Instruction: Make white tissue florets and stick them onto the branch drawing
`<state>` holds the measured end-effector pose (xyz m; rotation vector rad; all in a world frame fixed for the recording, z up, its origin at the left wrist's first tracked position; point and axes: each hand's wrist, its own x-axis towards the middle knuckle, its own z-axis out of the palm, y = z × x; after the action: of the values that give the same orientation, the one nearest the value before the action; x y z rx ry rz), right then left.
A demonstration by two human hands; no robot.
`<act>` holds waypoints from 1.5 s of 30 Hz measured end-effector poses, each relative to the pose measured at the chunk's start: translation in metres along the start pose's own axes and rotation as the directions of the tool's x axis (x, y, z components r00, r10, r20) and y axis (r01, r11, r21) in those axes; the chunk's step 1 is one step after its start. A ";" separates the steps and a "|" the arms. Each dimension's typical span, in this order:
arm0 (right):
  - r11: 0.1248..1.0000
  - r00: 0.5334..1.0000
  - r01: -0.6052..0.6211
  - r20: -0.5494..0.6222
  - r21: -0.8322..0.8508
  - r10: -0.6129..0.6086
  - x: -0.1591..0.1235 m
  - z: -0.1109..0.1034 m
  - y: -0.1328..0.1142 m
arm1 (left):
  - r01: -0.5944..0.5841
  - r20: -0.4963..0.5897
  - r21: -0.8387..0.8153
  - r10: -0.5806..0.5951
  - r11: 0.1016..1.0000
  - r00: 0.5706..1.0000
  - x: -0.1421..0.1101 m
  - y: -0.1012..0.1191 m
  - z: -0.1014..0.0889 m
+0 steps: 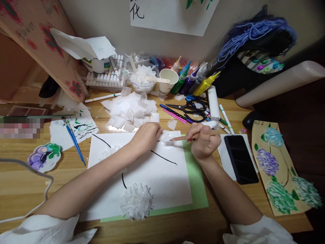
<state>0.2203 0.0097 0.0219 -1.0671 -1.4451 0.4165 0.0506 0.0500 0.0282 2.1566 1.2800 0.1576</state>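
My right hand (205, 139) grips a wooden pencil (181, 138) with its point toward the left. That tip meets a small white paper patch (167, 145) at the top of the white sheet (167, 186). Close by on the left, my left hand (148, 137) is closed with its fingertips turned away, beside the patch; what they pinch is hidden. Black curved lines mark the sheet. A fluffy white paper flower (137, 201) lies at its lower edge, and another white tuft (110, 153) is partly behind my left forearm.
A pile of white paper squares (132, 110) lies beyond the sheet. Behind it stand a paper cup (168, 81) and paint bottles (186, 79). Scissors (194, 110) and markers are at the back right. A phone (240, 159) and a finished flower picture (276, 169) lie right; paintbrushes (75, 142) lie left.
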 end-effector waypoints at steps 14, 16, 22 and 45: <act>0.964 0.949 0.190 0.286 -0.186 -0.132 -0.002 0.005 0.002 | -0.027 0.002 -0.008 0.027 1.000 1.000 0.001 -0.003 0.002; 0.959 0.948 0.194 0.293 -0.207 -0.128 -0.002 0.006 0.003 | -0.032 0.006 -0.011 0.032 0.999 0.999 0.001 -0.004 0.002; 0.950 0.961 0.098 0.276 -0.298 -0.012 0.001 0.008 0.002 | -0.059 0.009 -0.033 0.060 0.998 0.998 0.001 -0.006 0.003; 0.951 0.960 0.156 0.267 -0.267 -0.082 -0.003 0.009 0.003 | -0.085 -0.010 -0.042 0.085 0.996 0.996 -0.001 -0.008 0.004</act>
<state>0.2123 0.0120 0.0164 -1.1781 -1.8304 0.2665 0.0455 0.0502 0.0203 2.1772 1.1801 0.2272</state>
